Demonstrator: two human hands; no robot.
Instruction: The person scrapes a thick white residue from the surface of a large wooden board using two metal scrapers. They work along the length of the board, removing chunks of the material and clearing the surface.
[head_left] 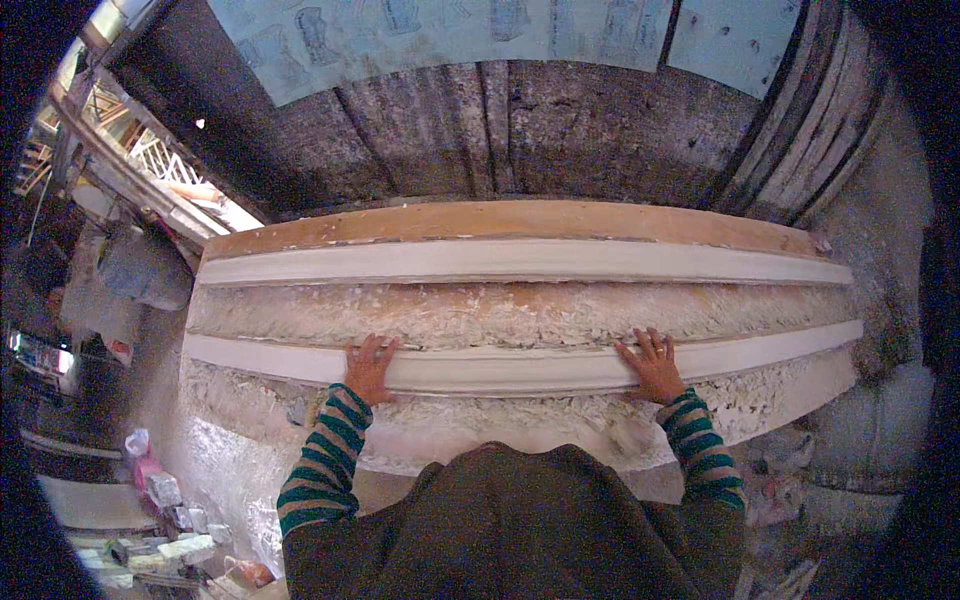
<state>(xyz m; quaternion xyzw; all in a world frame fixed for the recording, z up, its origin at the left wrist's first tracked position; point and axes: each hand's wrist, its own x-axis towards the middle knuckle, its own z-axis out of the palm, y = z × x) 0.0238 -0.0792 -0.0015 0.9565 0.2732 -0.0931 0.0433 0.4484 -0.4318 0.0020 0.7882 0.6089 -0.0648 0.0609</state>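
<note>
Two long white plaster moulding strips lie across a work table, one far (pixel 520 261) and one near (pixel 510 369). My left hand (pixel 368 372) spans the near moulding left of its middle, fingers over the far edge and thumb by the near edge. Farther right, my right hand (pixel 655 372) grips the same strip in a like way, its fingers spread apart. A ring shows on one right-hand finger. The moulding still lies along the bench. Undersides of both hands are hidden.
Rough plaster scraps crust the table (pixel 520 309) between and in front of the strips. Its far edge is a brown board (pixel 520 220), with a dark stained wall (pixel 430 130) behind. White rubble (pixel 185 550) and a pink bag (pixel 148 470) lie at lower left.
</note>
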